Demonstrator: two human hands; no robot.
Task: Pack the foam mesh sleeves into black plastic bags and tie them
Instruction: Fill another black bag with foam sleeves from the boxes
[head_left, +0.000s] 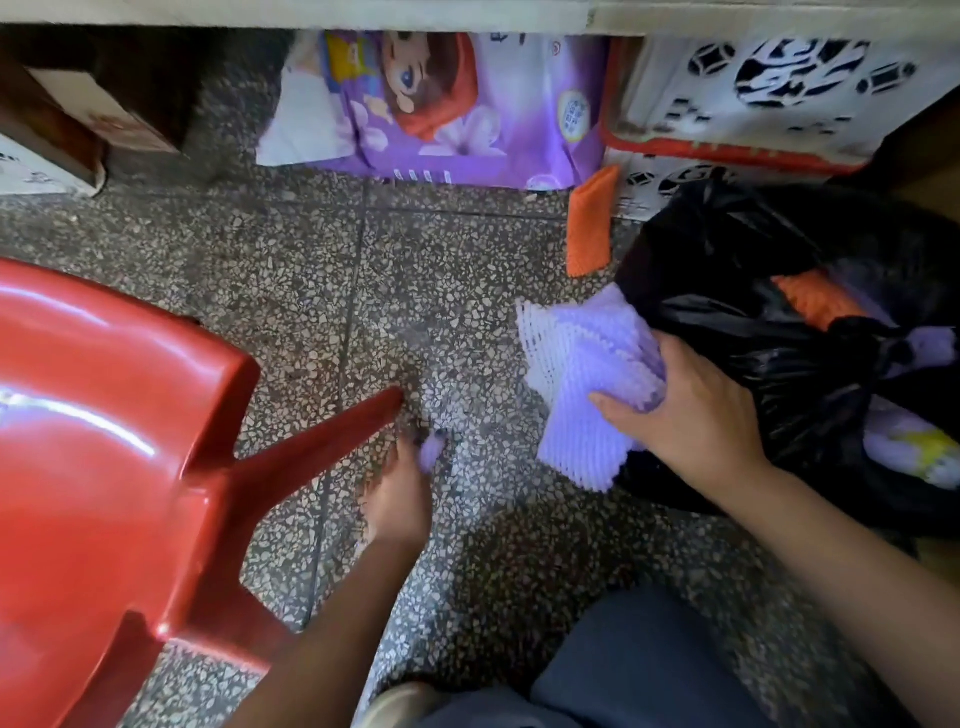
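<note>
Part packed: right hand (691, 415) clasps stacked lilac foam mesh sleeves (587, 364) by the untied black plastic bag (727, 260), centre right; blurred left hand (400, 491) at a small lilac foam piece (432, 451), grip indeterminate

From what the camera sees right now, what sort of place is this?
Probably a storage corner of a home or small shop: speckled terrazzo floor, a red plastic stool, and a purple printed pack and patterned cartons standing at the back.
</note>
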